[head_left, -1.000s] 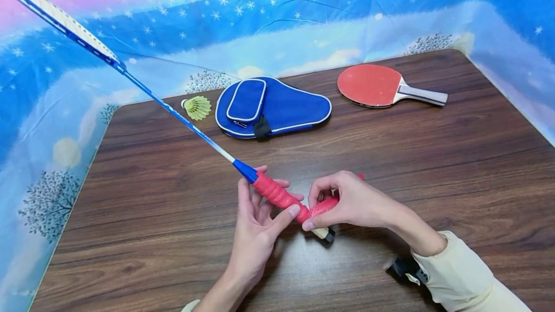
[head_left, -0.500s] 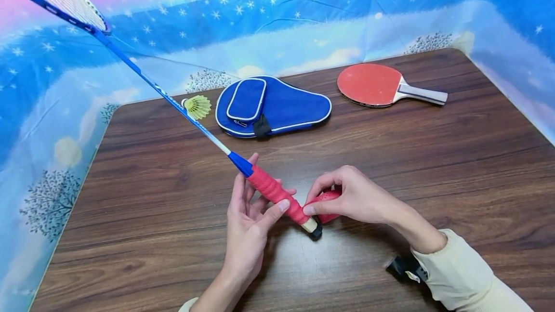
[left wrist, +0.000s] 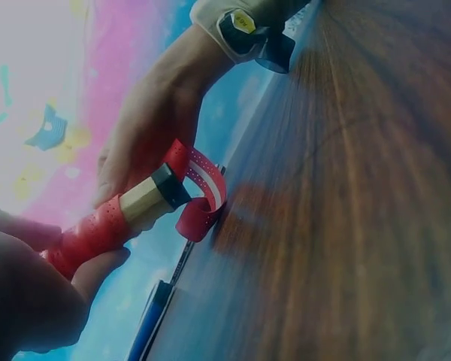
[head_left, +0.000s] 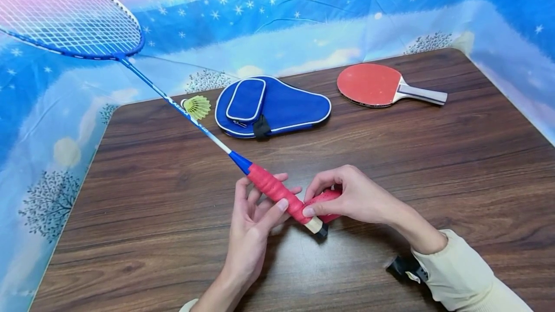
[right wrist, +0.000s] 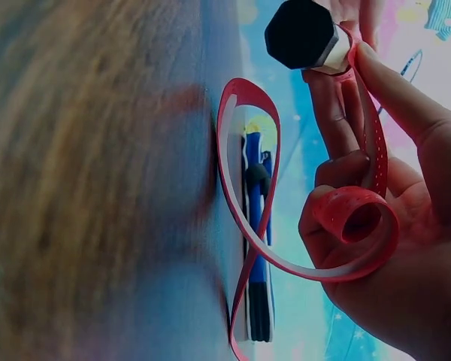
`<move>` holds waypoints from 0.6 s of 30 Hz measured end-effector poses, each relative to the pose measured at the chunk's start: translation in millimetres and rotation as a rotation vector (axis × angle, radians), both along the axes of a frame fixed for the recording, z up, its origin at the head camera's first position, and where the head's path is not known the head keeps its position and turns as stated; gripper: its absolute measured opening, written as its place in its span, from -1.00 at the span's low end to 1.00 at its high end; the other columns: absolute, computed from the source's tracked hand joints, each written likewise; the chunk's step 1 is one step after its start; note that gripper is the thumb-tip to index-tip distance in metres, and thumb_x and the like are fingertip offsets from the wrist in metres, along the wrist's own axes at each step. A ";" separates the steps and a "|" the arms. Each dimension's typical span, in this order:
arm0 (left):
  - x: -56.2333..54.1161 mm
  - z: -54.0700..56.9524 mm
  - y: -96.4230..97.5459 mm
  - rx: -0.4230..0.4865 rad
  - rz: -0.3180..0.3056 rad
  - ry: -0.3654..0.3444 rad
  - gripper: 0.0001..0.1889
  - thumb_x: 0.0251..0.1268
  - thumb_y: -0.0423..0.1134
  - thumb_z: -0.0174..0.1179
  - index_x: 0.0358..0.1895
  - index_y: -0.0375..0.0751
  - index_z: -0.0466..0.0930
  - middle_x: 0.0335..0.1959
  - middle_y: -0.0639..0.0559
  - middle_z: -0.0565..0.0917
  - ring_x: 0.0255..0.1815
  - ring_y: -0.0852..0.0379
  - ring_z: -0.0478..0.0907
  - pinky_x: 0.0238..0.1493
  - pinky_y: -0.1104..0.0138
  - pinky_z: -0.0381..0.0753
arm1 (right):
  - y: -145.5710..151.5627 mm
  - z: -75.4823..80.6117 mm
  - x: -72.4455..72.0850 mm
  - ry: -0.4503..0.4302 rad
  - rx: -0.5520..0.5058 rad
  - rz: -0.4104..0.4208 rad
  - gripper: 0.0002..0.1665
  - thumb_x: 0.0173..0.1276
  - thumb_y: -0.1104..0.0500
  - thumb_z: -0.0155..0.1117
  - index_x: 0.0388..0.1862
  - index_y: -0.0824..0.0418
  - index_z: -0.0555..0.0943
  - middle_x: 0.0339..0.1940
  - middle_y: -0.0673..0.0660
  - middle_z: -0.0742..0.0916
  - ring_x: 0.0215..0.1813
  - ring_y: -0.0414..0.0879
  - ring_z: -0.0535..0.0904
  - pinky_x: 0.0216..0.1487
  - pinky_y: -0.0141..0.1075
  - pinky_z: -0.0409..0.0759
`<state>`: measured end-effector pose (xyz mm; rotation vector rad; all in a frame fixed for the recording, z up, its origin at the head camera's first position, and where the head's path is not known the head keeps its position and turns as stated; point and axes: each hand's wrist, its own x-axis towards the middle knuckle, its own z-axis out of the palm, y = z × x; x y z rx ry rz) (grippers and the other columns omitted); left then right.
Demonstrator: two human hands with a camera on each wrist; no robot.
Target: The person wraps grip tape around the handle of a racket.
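The wood-grain table (head_left: 147, 196) is spreading beneath me, and over it the badminton racket (head_left: 151, 84) is slanting up and leftward, its strung head running out of view. Behind, the blue paddle case (head_left: 290, 107) is lying flat, with the red table tennis paddle (head_left: 370, 85) lying to its right. My left hand (head_left: 250, 227) is holding the racket's handle, fingers curving behind it and thumb pressing the wrap. My right hand (head_left: 351, 194) is bending inward, thumb and curled fingers pinching the red grip tape (head_left: 274, 190) against the handle's lower part; its loose length is looping beneath my palm. The yellow shuttlecock (head_left: 197, 107) is sitting beside the case, and the black butt cap (head_left: 322, 231) is tipping the bare, pale handle end.
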<state>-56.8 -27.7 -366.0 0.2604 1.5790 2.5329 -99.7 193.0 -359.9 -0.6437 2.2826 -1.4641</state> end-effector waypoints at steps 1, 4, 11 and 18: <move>-0.2 0.2 0.4 0.000 -0.006 0.003 -0.44 0.34 -0.55 0.13 0.27 -0.21 0.08 0.28 -0.28 0.41 0.17 -0.35 0.50 0.07 -0.03 0.57 | 0.1 0.1 0.0 -0.001 0.004 -0.002 -0.79 0.18 -0.12 0.49 -0.25 -0.14 0.70 -0.33 -0.12 0.74 -0.26 -0.14 0.57 -0.27 -0.23 0.53; -0.3 -0.2 1.9 -0.020 -0.007 0.012 -0.39 0.29 -0.55 0.20 0.28 -0.20 0.07 0.26 -0.29 0.42 0.16 -0.34 0.51 0.09 0.00 0.56 | 0.1 0.2 0.2 -0.007 0.010 -0.005 -0.76 0.14 -0.13 0.52 -0.25 -0.15 0.70 -0.34 -0.12 0.74 -0.28 -0.13 0.57 -0.29 -0.23 0.53; 0.9 -4.4 4.3 -0.052 0.046 0.001 -0.29 0.20 -0.60 0.26 0.31 -0.19 0.07 0.18 -0.42 0.40 0.13 -0.36 0.50 0.06 0.08 0.60 | -1.6 -0.6 1.0 0.008 0.033 -0.011 -0.73 0.08 -0.18 0.54 -0.30 -0.16 0.69 -0.40 -0.13 0.73 -0.29 -0.13 0.55 -0.31 -0.24 0.50; -0.1 -3.8 2.9 0.001 0.064 -0.019 -0.32 0.21 -0.61 0.23 0.30 -0.21 0.08 0.12 -0.47 0.41 0.05 -0.38 0.56 0.02 0.05 0.62 | -0.8 -2.6 0.1 0.009 0.049 -0.016 -0.76 0.11 -0.19 0.52 -0.34 -0.17 0.69 -0.43 -0.12 0.71 -0.32 -0.14 0.55 -0.35 -0.26 0.50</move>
